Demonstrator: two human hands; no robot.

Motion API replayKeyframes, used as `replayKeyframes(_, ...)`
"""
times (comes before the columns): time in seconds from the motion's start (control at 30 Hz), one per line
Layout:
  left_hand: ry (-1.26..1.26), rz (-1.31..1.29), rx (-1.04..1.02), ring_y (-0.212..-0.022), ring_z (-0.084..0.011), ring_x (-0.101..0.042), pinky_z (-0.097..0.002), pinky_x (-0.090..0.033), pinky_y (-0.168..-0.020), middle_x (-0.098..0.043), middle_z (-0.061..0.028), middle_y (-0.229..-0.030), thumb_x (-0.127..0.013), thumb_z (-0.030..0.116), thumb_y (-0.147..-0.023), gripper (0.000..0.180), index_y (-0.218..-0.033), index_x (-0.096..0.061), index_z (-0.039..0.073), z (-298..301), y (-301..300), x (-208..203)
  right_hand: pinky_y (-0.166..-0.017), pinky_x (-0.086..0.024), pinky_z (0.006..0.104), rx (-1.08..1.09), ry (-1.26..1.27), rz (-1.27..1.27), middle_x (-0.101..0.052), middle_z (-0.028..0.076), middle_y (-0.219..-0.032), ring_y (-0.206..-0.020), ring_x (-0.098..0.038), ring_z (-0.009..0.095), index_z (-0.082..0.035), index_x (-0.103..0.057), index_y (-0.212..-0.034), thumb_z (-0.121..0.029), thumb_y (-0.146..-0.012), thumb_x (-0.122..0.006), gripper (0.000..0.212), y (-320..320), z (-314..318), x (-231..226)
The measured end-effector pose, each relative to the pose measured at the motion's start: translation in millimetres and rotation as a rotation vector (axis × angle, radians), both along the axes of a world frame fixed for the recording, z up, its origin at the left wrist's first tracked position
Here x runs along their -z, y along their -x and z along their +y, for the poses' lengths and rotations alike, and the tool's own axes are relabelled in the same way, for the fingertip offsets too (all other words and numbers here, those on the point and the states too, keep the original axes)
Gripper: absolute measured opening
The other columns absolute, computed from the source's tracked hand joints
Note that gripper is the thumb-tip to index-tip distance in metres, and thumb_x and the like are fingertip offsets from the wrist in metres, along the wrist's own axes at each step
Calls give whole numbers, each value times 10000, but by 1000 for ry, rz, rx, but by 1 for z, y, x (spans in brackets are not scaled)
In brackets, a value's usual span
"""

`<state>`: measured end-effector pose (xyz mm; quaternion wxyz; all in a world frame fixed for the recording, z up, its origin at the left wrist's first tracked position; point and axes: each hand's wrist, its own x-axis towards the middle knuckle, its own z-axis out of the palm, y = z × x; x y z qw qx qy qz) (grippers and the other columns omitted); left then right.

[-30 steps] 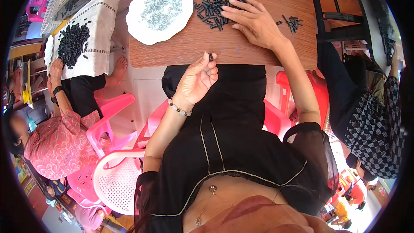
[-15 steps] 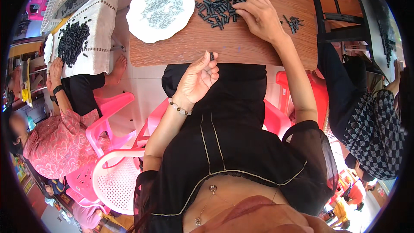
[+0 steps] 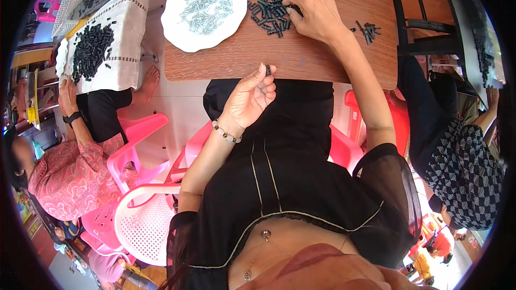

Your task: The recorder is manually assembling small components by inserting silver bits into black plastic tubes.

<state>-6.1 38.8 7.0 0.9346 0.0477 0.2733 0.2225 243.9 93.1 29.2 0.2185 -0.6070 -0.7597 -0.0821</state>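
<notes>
Between thumb and forefinger, my left hand (image 3: 253, 92) pinches a small black cylindrical piece (image 3: 268, 69) just off the table's near edge. My right hand (image 3: 314, 11) reaches over the right side of a pile of small black cylindrical pieces (image 3: 271, 11). Its fingers are bent down at the pile, and whether a piece is between the fingertips is hidden. Left of the pile stands a white scalloped plate (image 3: 173, 32) bearing many small clear pieces (image 3: 207, 11). A few thin black pieces (image 3: 368, 32) lie apart, right of my right wrist.
The brown wooden table (image 3: 226, 64) ends just before my lap. At left, a person in a pink patterned top (image 3: 80, 182) sits by a cloth-covered table (image 3: 126, 37) with another black pile. Another person in a checked top (image 3: 462, 172) sits at right. Pink plastic chairs (image 3: 145, 225) stand at lower left.
My right hand has shifted slightly left and farther over the pile. My left hand stays nearly in place, still pinching its black piece.
</notes>
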Motion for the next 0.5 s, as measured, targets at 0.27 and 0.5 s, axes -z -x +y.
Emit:
replayKeyframes(0.27,18,7,0,-713,-115,-485,-236,-454,-662,-527,12,-752,-584,275,-955,273,-1049,-576,19,1,0,0,-807,-417,387,58,22,-50,-626,52,-856,-922,-541,253,-118,-714,-883,-163,-755,-670,143,7,4,-2)
replayKeyframes(0.5,22,-3,0,-717,-117,-492,-236,-459,-664,-531,7,-754,-584,270,-955,271,-1056,-577,18,1,0,2,-832,-426,402,147,153,-76,-657,77,-880,-931,-560,282,-102,-712,-868,-198,-765,-692,143,13,10,-7)
